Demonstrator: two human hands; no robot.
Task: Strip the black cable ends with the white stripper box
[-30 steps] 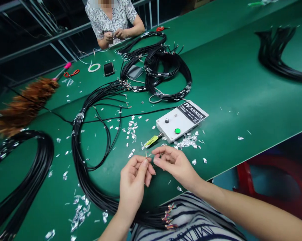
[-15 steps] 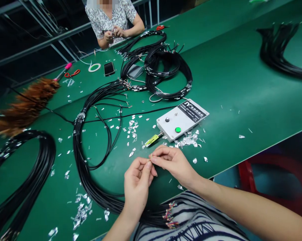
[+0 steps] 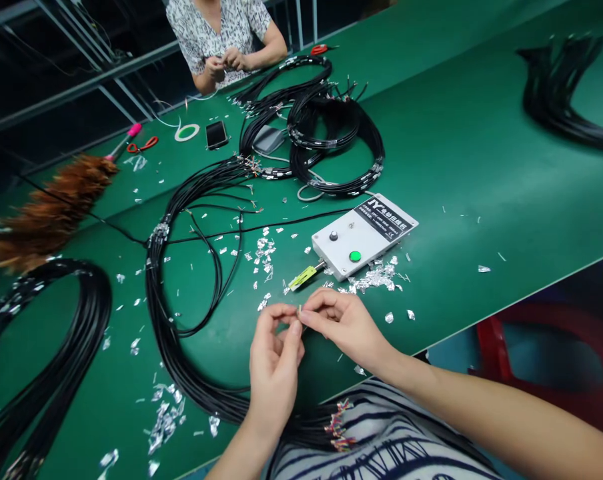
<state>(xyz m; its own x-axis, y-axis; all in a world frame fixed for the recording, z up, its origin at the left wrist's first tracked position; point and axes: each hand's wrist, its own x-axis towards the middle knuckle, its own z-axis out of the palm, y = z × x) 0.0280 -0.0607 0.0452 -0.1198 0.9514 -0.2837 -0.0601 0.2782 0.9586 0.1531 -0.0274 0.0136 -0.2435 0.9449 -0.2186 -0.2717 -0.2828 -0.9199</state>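
Note:
My left hand (image 3: 274, 367) and my right hand (image 3: 344, 323) meet in front of me over the near part of the table, thumbs and forefingers pinched. Between the fingertips shows the small pale end of a cable (image 3: 299, 311); most of it is hidden by my fingers. Just beyond them lies a grey-white box (image 3: 339, 243) with a green button, a black knob and a yellow-green tip piece (image 3: 303, 277). A long bundle of black cables (image 3: 156, 320) curves round on the left and passes under my left forearm. Its coloured wire ends (image 3: 340, 427) rest at my lap.
Foil scraps (image 3: 376, 277) litter the green table (image 3: 456, 167). Coiled black cables (image 3: 376, 147) lie farther back, more cables (image 3: 76, 320) at left and right. A phone (image 3: 216, 135), tape roll (image 3: 187, 133), red-handled scissors (image 3: 142, 145) and a brown duster (image 3: 56, 207) are at far left. Another person (image 3: 226, 40) sits opposite.
My fingertips have shifted slightly, and the pale cable end shows a little more between them. The view has tilted very slightly. The things on the table stay put.

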